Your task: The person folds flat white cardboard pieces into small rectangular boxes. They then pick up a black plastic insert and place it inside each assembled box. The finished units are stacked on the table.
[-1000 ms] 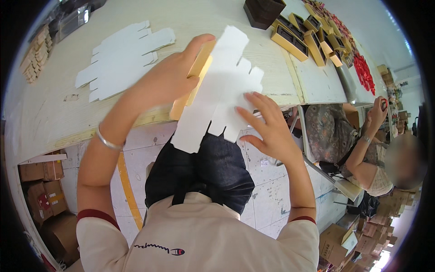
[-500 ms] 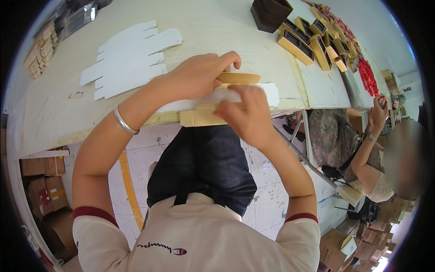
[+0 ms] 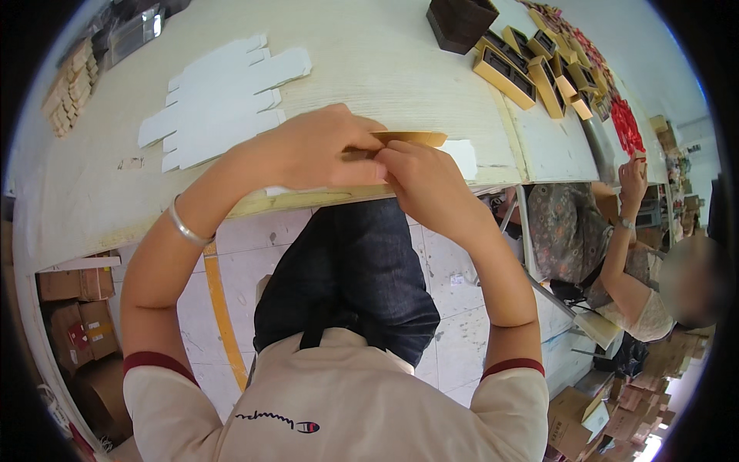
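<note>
Gold card at one o'clock, left hand and right hand meeting at it (fingertips overlap, cannot tell either grip); likely best: even pressure, squared edges.

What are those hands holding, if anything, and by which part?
A gold-and-white card piece. The left hand is over its left and middle, the right hand around its middle, towards the person; the exact grip is hidden.
</note>
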Demonstrator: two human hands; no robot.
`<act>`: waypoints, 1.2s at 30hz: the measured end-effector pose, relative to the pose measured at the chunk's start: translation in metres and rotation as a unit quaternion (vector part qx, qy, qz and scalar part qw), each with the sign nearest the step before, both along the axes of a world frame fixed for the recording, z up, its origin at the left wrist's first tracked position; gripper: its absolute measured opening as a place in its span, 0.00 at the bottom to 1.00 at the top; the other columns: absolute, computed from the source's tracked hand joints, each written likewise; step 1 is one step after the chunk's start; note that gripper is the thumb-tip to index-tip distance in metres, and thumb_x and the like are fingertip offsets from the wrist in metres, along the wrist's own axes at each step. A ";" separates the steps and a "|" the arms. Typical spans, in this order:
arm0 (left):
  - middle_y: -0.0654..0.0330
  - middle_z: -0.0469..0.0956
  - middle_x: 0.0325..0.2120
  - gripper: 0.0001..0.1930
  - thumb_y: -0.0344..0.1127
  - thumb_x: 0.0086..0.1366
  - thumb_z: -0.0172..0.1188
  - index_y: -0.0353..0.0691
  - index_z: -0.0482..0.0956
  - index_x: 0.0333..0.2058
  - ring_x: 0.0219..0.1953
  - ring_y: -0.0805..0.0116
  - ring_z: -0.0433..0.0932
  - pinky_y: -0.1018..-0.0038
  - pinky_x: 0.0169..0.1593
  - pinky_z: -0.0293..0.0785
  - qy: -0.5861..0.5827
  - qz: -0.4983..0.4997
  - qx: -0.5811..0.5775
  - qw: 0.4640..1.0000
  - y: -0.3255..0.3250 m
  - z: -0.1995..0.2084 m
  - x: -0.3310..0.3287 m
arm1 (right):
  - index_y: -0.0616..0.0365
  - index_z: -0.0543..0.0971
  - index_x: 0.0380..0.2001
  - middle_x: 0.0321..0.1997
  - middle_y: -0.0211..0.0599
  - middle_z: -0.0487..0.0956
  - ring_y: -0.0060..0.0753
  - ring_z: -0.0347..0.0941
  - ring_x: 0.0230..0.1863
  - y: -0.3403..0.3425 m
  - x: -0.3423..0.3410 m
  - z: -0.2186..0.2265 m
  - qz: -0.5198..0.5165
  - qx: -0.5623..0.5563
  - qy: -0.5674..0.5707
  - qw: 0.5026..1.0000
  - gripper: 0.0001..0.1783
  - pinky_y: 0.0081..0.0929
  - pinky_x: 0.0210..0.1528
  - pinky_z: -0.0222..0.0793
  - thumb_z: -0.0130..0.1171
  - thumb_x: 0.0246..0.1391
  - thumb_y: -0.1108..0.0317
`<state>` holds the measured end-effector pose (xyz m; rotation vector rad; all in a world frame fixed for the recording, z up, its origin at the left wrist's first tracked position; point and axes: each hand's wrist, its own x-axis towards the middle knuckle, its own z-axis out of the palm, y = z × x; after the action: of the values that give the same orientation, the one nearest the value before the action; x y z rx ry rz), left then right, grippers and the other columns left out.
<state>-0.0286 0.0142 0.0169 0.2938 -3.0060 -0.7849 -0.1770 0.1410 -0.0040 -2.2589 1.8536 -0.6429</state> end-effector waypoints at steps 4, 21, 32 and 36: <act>0.60 0.75 0.49 0.20 0.39 0.56 0.63 0.38 0.78 0.46 0.41 0.59 0.68 0.69 0.46 0.70 0.052 0.008 -0.016 0.999 0.008 -0.008 0.015 | 0.61 0.77 0.27 0.30 0.41 0.77 0.46 0.74 0.37 -0.001 -0.012 0.006 -0.011 0.043 -0.002 0.999 0.06 0.39 0.38 0.70 0.59 0.50 0.69; 0.49 0.63 0.60 0.34 0.35 0.44 0.73 0.30 0.72 0.51 0.47 0.53 0.74 0.66 0.47 0.73 0.107 -0.059 0.063 0.991 0.021 0.002 0.037 | 0.58 0.75 0.34 0.41 0.40 0.72 0.46 0.70 0.40 0.035 -0.021 -0.024 0.068 -0.063 -0.176 0.980 0.21 0.37 0.43 0.66 0.72 0.36 0.66; 0.57 0.78 0.27 0.16 0.33 0.50 0.68 0.37 0.76 0.38 0.30 0.59 0.76 0.68 0.35 0.71 0.118 0.080 0.136 0.980 0.035 -0.020 0.015 | 0.61 0.68 0.29 0.30 0.42 0.68 0.47 0.68 0.36 0.023 0.004 -0.007 0.012 -0.004 -0.212 0.977 0.14 0.37 0.37 0.64 0.62 0.41 0.81; 0.55 0.76 0.23 0.10 0.31 0.51 0.66 0.35 0.75 0.30 0.27 0.57 0.76 0.67 0.33 0.71 0.124 0.093 0.188 0.970 0.038 -0.020 0.008 | 0.60 0.66 0.42 0.38 0.40 0.72 0.37 0.70 0.39 0.030 0.009 -0.002 -0.049 0.063 -0.233 0.969 0.24 0.31 0.42 0.69 0.62 0.41 0.84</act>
<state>-0.0203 0.0524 -0.0030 0.4387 -2.5401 -1.2607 -0.1685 0.1706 -0.0064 -1.7533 1.7164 -0.9453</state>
